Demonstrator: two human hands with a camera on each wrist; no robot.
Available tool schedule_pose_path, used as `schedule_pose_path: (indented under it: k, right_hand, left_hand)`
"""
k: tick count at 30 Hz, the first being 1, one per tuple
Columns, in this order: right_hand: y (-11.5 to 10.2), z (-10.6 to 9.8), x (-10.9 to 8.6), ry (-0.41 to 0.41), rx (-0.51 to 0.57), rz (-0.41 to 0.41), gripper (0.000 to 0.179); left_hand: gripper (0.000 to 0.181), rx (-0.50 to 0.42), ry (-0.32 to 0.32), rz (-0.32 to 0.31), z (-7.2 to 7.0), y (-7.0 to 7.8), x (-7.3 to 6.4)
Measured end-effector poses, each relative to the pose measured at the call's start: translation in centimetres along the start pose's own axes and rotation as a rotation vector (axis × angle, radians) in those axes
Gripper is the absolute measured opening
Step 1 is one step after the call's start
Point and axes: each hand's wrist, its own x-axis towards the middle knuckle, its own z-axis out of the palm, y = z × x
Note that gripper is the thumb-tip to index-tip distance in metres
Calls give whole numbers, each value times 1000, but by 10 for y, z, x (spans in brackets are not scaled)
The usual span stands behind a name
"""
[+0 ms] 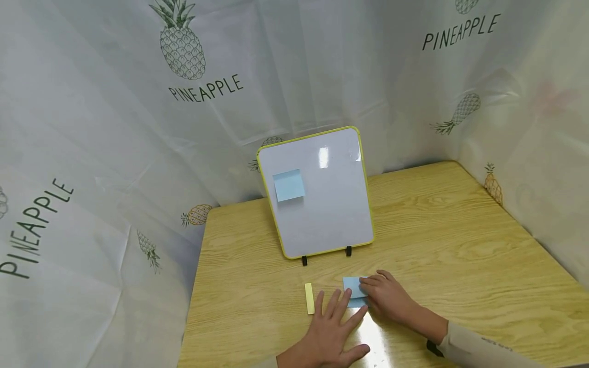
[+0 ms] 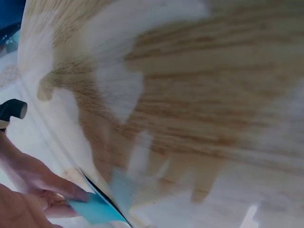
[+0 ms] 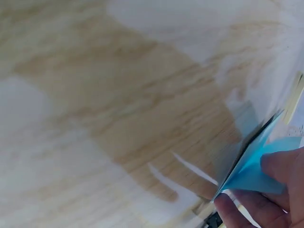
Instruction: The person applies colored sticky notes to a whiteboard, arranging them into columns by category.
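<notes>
On the table in front of the whiteboard lies a pad of light blue sticky notes [image 1: 357,303]. Its top sheet [image 1: 352,286] is lifted and bent away from the pad. My right hand [image 1: 390,297] pinches this blue sheet [image 3: 254,175] between thumb and fingers, as the right wrist view shows. My left hand [image 1: 327,329] is spread out, its fingers straight, just left of the pad. Whether its fingertips touch the pad's edge I cannot tell. Left of the pad lies a narrow yellow sticky-note strip [image 1: 309,298].
A whiteboard [image 1: 329,209] with a yellow frame leans upright at the back of the wooden table [image 1: 460,245], on small black feet [image 1: 304,260]. One blue sticky note [image 1: 289,185] is stuck on its left half. White curtains [image 1: 303,76] printed with pineapples surround the table.
</notes>
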Motion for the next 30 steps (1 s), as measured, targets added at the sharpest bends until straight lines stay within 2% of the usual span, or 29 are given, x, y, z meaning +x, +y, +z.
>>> schedule_pose_path:
  k: [6, 11, 12, 15, 19, 22, 25, 30]
  right_hand:
    - [5, -3, 2, -5, 12, -10, 20]
    - [12, -2, 4, 14, 87, -2, 17]
    - [13, -2, 4, 15, 99, 3, 17]
    - [15, -1, 4, 21, 121, 8, 16]
    - [16, -3, 5, 20, 135, 11, 16]
    - [16, -5, 6, 6, 147, 17, 16]
    - [16, -7, 8, 0, 148, 10, 17]
    - [19, -8, 12, 11, 146, -16, 14]
  left_hand:
    - [72, 1, -13, 44, 4, -1, -1]
    - [68, 13, -9, 96, 6, -1, 0]
    - [67, 5, -26, 102, 6, -1, 0]
    - [65, -65, -129, 106, 6, -1, 2]
    - [65, -195, -293, 73, 6, -1, 6]
    - [65, -257, -373, 50, 5, -1, 10]
    - [65, -271, -418, 41, 5, -1, 12]
    - [65, -265, -435, 34, 4, 0, 13]
